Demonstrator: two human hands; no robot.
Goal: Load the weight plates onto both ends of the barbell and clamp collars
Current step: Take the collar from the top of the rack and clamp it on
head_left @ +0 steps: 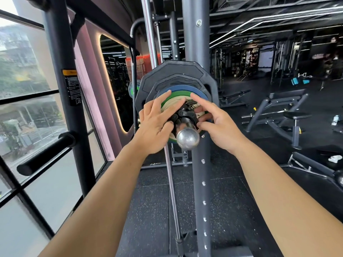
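1. The black clamp collar (183, 114) sits between both hands, on the barbell (187, 138) end, against the weight plates (178, 73).
2. The left hand (156, 123) lies flat-fingered over plates and collar; the right hand (219, 127) pinches the collar's right side.
3. Seat it flush, then snap the lever (191, 104) fully home (half-closed, it would likely slip).
4. The collar is hard, ribbed plastic, the bar end polished steel, the plates matte, rubbery and many-sided.

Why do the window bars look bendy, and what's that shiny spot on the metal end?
In the head view, the wide-angle lens bows the window bars near the edge; the barbell end mirrors bright light as glare; the far gym looks dim and soft.
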